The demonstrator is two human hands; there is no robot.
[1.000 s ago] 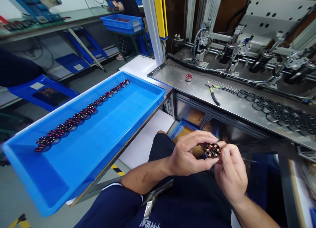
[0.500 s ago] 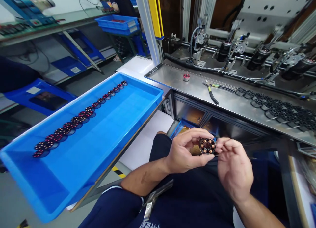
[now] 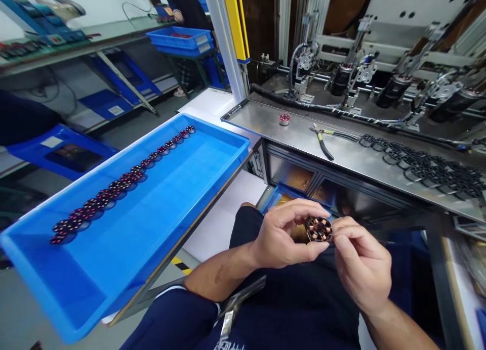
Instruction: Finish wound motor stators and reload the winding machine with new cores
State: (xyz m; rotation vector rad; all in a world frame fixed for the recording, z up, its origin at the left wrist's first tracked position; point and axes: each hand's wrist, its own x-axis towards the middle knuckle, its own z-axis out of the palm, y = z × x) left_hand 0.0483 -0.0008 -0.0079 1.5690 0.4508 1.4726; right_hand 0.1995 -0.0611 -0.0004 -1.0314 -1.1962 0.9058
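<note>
- The left hand (image 3: 283, 238) pinches a small wound stator (image 3: 319, 229) by its rim, thumb below and fingers curled over the top; the right hand (image 3: 360, 266) closes its fingertips on the stator's right edge. It sits between both hands, above the person's lap.
- It looks light and rigid, but the copper windings seem delicate; the outer rim is probably the safest hold.
- Fine lead wires, if any, cannot be made out, and the stator's underside is hidden.
- To the left, a blue tray (image 3: 212, 178) holds a row of finished stators (image 3: 121, 183).
- On the steel bench (image 3: 304, 137) lie pliers (image 3: 324, 142) and dark, indistinct empty cores (image 3: 425, 165).
</note>
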